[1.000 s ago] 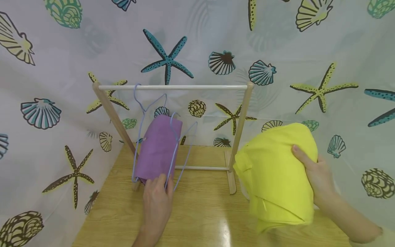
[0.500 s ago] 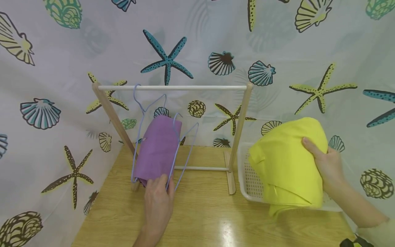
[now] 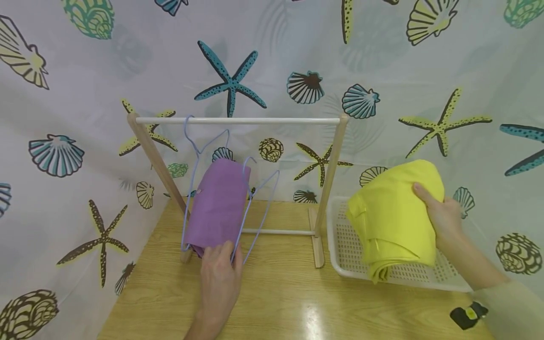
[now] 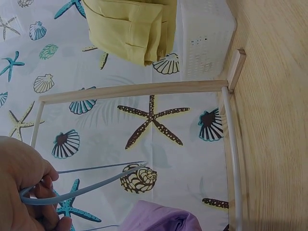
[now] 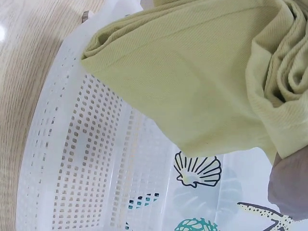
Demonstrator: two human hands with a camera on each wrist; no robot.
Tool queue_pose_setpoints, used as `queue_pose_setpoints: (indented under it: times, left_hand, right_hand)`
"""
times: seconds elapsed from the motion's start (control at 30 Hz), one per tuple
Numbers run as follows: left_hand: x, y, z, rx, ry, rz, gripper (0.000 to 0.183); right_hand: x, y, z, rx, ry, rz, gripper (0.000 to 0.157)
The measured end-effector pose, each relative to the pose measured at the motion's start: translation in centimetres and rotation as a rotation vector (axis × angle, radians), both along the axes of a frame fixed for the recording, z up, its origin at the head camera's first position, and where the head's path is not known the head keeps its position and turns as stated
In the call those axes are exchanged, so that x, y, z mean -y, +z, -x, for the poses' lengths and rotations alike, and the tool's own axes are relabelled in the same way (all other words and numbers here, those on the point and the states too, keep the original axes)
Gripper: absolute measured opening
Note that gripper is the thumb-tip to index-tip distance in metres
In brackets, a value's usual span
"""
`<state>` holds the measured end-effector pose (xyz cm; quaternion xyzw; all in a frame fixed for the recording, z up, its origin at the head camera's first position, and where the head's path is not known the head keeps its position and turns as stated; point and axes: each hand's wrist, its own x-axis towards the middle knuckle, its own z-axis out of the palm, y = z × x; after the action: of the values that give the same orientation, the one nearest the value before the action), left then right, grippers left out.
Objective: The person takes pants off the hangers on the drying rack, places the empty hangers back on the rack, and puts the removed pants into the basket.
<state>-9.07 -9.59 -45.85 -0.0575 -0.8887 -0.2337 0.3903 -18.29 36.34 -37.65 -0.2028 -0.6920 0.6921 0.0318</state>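
Note:
My left hand [image 3: 218, 283] grips a light blue clothes hanger [image 4: 96, 189] by its lower bar, with the hook upward. Just behind that hanger is a folded purple garment [image 3: 218, 203], draped over the bar of a second blue hanger [image 3: 198, 152] that hooks onto the rack's rail. A folded yellow garment [image 3: 399, 212] is in my right hand [image 3: 444, 219], thumb on top and the other fingers hidden beneath. It is held above the white plastic basket [image 3: 335, 264]. In the right wrist view its rolled folds show beside my hand [image 5: 288, 187].
The small rack has a white rail [image 3: 263, 121] and wooden side posts [image 3: 333, 165], standing on the wooden table [image 3: 276, 302]. A curtain [image 3: 272, 61] with starfish and shells hangs behind. A small black and yellow object [image 3: 467, 315] lies near the right sleeve.
The yellow garment has moved right and slightly up, uncovering the basket below it. The hanger in my left hand has shifted slightly right. The purple garment has stayed in place.

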Motion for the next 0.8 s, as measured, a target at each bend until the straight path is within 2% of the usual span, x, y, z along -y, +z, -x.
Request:
queue_pose_setpoints:
  times: [0.17, 0.4, 0.57, 0.8]
  left_hand:
    - [0.0, 0.1, 0.0, -0.007, 0.001, -0.002, 0.041]
    - [0.0, 0.1, -0.1, 0.011, 0.008, 0.009, 0.041]
    - [0.0, 0.0, -0.1, 0.021, 0.007, 0.011, 0.04]
    - [0.0, 0.0, 0.0, 0.004, -0.004, 0.01, 0.04]
  right_hand:
    - [-0.4, -0.2, 1.6, 0.003, -0.015, -0.01, 0.054]
    - [-0.2, -1.2, 2.7, -0.088, 0.026, 0.143, 0.039]
    - [0.1, -2.6, 3.2, -0.075, 0.008, 0.13, 0.039]
    - [0.5, -3.3, 3.5, -0.075, -0.019, 0.097, 0.045]
